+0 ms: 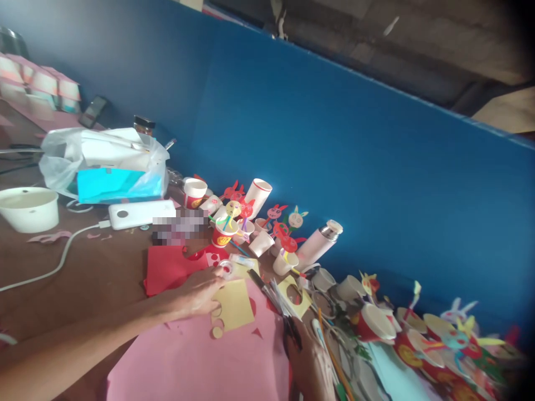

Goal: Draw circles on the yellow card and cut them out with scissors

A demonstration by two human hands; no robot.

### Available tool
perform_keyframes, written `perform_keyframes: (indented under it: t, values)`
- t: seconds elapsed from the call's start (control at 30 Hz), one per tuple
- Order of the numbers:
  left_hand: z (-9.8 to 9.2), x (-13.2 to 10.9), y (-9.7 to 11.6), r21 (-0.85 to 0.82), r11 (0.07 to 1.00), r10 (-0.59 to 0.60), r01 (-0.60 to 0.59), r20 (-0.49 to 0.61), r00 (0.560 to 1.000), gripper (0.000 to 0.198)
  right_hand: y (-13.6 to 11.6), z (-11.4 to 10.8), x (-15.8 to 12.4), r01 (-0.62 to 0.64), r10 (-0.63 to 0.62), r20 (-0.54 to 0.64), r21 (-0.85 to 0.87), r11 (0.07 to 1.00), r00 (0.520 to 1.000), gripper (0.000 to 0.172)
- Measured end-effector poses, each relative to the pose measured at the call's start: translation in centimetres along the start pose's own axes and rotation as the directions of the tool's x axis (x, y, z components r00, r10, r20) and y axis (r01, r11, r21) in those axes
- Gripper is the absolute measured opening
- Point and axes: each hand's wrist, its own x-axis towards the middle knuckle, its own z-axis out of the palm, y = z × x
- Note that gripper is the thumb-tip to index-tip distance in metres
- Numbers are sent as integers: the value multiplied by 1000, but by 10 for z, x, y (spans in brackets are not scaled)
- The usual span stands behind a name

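My left hand [203, 292] reaches in from the left, its fingers stretched to a small round clear item with red in it [226, 269]. The thumb is apart from them, beside a yellow paper sheet [236, 306] with rounded cuts in its edge. A small yellow paper disc [217, 332] lies below, on pink paper [200, 362]. At the pink paper's right edge, my right hand [309, 353] is closed around black-handled scissors [291, 333], the blades pointing up and away. Its fingers are partly hidden. Red paper [165, 270] lies beyond my left forearm.
Paper cups with paper rabbit faces [234, 209] line the blue partition [334, 139], with more cups [376, 323] at right. A pink flask [317, 245] leans there. At left are a white power bank [142, 214], plastic bag [62, 161] and white bowl [31, 209].
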Motion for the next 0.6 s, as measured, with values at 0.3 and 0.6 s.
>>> perform_keyframes:
  t: [0.3,0.6]
  values:
    - [-33,8,2,192,971,-141,142,-17,990,38,-18,-21,9,-47,91,238,-184,982,967,39]
    - [-31,7,13,-71,866,-375,495,562,738,24,-41,-33,24,-1,139,394,-331,944,909,41]
